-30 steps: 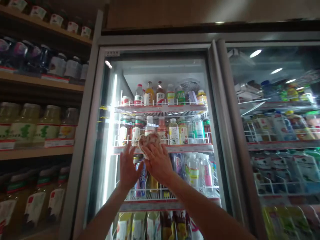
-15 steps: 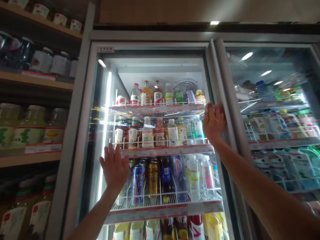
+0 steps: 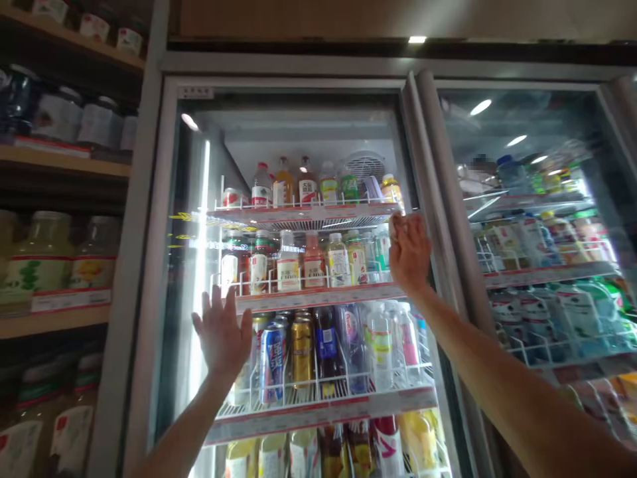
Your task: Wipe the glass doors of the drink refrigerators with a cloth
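A tall glass cooler door [image 3: 166, 265] stands shut before me, lit from inside. Against the lower left of its pane lies my left hand [image 3: 221, 338], open, with its fingers spread and nothing held. Higher up, near the right side of the glass, my right hand [image 3: 412, 255] is pressed to the pane. Under its fingertips shows the edge of a crumpled brownish cloth [image 3: 396, 224]; most of it is hidden by the hand. Behind the glass, a blue can [image 3: 272, 362] and a gold can [image 3: 302, 348] stand among several bottles on wire-fronted shelves.
Upright metal handles [image 3: 435, 159] run between this door and a second glass door [image 3: 542, 116] on the right, with bottled drinks behind it. To the left, wooden shelves [image 3: 60, 156] carry jars and bottles. A brown panel [image 3: 298, 23] spans the top.
My right hand has moved left, away from the door's edge, and slightly down across the glass. The left hand stays spread on the pane. The view has shifted a little to the right.
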`<state>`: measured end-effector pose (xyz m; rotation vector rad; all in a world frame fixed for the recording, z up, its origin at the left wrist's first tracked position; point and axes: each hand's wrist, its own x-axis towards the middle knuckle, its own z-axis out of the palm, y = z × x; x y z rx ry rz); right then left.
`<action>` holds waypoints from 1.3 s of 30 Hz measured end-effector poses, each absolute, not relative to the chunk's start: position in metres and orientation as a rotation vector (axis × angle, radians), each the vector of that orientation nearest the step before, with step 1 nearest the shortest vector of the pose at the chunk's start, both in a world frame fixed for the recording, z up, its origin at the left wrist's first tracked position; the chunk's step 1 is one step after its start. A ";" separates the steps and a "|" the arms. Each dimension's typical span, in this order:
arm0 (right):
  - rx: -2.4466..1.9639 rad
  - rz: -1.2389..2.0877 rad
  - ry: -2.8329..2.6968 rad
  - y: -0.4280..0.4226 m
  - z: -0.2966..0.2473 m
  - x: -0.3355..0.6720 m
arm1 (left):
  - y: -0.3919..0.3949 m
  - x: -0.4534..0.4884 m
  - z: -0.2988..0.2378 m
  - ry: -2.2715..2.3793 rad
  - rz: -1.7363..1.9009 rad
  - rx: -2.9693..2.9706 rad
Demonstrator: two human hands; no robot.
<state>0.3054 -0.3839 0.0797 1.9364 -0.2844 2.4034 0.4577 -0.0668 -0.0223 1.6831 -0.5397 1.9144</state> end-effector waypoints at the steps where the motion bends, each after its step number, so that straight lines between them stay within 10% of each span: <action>1: 1.923 2.455 -0.307 -0.383 0.077 0.307 | -0.066 0.458 -0.022 -0.543 1.915 1.682; 8: 2.033 1.939 0.333 -0.323 0.016 0.323 | -0.075 0.444 -0.030 -0.603 1.847 1.745; 15: 1.951 2.454 -0.284 -0.375 0.014 0.309 | -0.100 0.426 -0.059 -0.700 1.865 1.820; 21: 2.115 1.877 0.358 -0.314 -0.029 0.322 | -0.096 0.429 -0.057 -0.715 1.875 1.808; 29: 1.991 2.456 -0.311 -0.382 -0.012 0.298 | -0.097 0.429 -0.058 -0.723 1.888 1.778; 39: 2.113 2.084 0.099 -0.354 -0.065 0.302 | -0.095 0.431 -0.059 -0.732 1.883 1.793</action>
